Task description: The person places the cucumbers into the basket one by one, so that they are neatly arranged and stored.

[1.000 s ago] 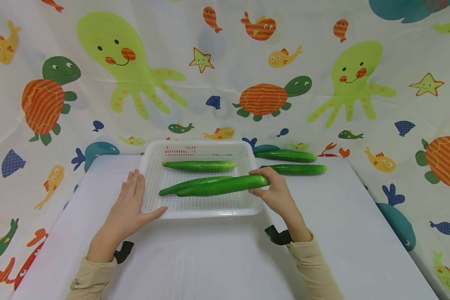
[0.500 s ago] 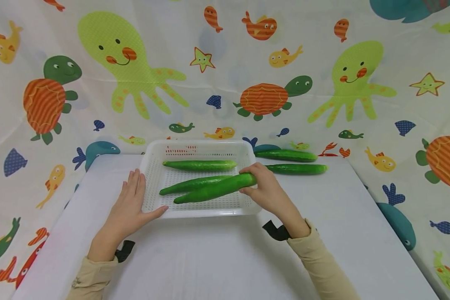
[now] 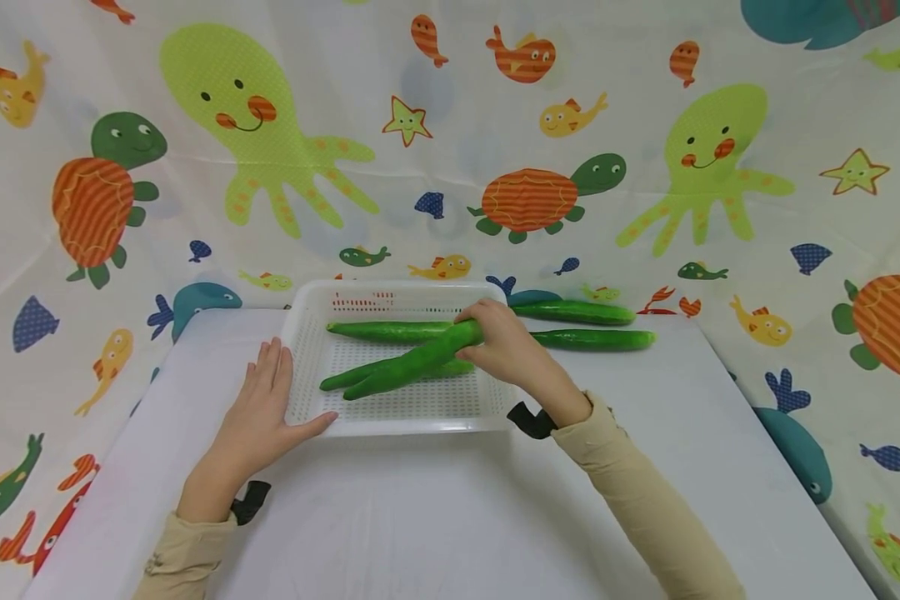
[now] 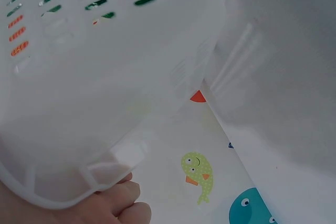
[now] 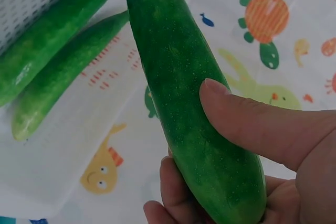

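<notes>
My right hand (image 3: 504, 346) grips a green cucumber (image 3: 408, 367) by its right end, thumb on one side and fingers on the other, as the right wrist view shows. The cucumber slants over the white perforated basket (image 3: 397, 428), its far tip low at the left. Inside lie two more cucumbers: one along the back (image 3: 382, 332), another nearer the front (image 3: 456, 368), partly covered by the held one. My left hand (image 3: 258, 417) rests with straight fingers along the basket's left side, thumb at the front rim. The left wrist view shows its fingertips (image 4: 128, 195) beside the rim.
Right of the basket, two cucumbers lie on the white table (image 3: 435, 517), one at the back edge (image 3: 573, 312) and one just in front (image 3: 600, 339). Behind the table hangs a curtain (image 3: 450, 133) printed with sea animals.
My right hand has carried its cucumber left and farther back over the basket, tilting it so the gripped end points more toward the back. My left hand has stayed at the basket.
</notes>
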`<state>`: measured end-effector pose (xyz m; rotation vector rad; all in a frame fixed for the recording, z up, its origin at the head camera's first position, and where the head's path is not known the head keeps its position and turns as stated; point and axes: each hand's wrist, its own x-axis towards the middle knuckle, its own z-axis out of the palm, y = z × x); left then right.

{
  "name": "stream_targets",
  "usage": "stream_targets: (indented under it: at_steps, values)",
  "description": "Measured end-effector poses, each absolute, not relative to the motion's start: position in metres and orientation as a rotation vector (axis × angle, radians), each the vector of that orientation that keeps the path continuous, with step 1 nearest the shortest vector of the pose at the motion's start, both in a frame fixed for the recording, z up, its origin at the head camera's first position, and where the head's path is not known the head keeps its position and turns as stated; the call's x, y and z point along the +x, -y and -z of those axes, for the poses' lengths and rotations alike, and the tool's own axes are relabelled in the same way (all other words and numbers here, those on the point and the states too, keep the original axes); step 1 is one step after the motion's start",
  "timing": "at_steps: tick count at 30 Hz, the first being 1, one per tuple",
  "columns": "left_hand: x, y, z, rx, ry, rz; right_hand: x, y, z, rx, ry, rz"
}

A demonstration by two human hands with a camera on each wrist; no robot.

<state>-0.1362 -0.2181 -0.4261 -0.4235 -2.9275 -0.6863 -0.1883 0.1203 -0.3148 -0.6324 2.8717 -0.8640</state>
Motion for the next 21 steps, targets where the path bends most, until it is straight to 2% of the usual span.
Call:
stream_targets:
  at_steps: [9,21]
  values:
    - [-0.136,0.218,0.426,-0.422,2.934,0.672,-0.213,-0.099,0.325,-0.567,-2.795,0.822]
    - [-0.135,0.217,0.424,-0.428,2.920,0.679,-0.230,-0.096,0.347,-0.476,-2.730,0.681]
